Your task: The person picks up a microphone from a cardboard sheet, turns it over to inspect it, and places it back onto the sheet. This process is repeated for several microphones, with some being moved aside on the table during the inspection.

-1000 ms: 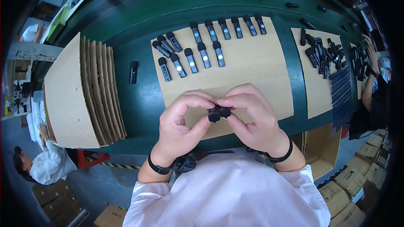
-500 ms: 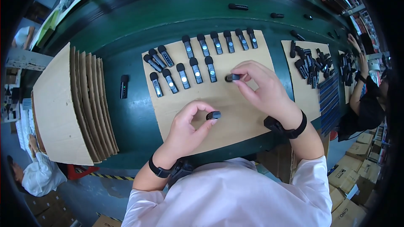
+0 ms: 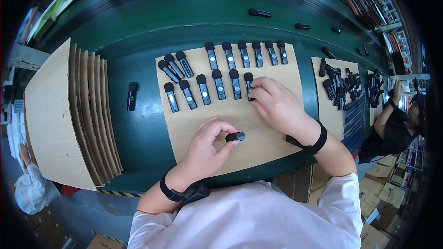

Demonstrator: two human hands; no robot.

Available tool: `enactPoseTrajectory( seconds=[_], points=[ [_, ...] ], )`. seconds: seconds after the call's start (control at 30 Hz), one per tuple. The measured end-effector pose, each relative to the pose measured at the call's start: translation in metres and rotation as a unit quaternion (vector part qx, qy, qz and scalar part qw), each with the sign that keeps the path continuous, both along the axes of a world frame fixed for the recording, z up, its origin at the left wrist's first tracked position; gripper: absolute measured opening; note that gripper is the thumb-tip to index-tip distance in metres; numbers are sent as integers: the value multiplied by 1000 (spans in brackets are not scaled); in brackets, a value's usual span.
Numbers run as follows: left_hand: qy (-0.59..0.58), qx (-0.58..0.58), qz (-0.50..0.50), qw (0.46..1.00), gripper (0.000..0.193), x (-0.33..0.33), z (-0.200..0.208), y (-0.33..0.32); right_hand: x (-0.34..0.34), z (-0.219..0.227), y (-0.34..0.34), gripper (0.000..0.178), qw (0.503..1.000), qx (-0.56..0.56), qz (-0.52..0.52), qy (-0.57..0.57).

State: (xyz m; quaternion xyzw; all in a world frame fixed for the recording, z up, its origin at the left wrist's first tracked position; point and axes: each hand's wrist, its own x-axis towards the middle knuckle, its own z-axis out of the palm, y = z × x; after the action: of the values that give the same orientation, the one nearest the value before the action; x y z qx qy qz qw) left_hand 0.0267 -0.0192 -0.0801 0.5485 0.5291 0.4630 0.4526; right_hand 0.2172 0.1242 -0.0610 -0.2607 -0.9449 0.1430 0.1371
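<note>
Small black clip-on microphones with foam tops lie in two rows on a cardboard sheet; many show a pale round mark. At the right end of the nearer row, my right hand pinches a microphone, its foam end pointing away from me and its lower part partly behind my fingers. Nearer to me, above the sheet, my left hand grips another microphone between thumb and forefinger, seen nearly end-on. Three microphones lie slanted close together at the sheet's far left corner.
Upright cardboard sheets stand at the left, beside a lone microphone with a small green light. Right of my sheet, another cardboard bears a microphone pile and a blue grid tray. A co-worker sits at far right.
My right hand has moved its microphone left and set it upright in line at the nearer row's end. The left hand keeps its microphone in about the same place. The view has shifted slightly.
</note>
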Motion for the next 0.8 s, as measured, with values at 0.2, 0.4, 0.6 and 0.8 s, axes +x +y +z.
enactPoseTrajectory(
  seconds=[0.2,0.4,0.6,0.8],
  points=[
    [5,17,7,1000,22,0,-4,-1,-4,7,-1,29,999,18,-23,22],
    [-40,3,11,999,22,4,-5,-1,-3,22,-36,30,959,-241,60,134],
    [7,18,17,1000,29,4,1,-1,3,23,-38,29,931,-328,51,151],
    [139,62,-22,988,40,-9,17,-14,23,30,1,23,953,-260,-74,137]
  ],
)
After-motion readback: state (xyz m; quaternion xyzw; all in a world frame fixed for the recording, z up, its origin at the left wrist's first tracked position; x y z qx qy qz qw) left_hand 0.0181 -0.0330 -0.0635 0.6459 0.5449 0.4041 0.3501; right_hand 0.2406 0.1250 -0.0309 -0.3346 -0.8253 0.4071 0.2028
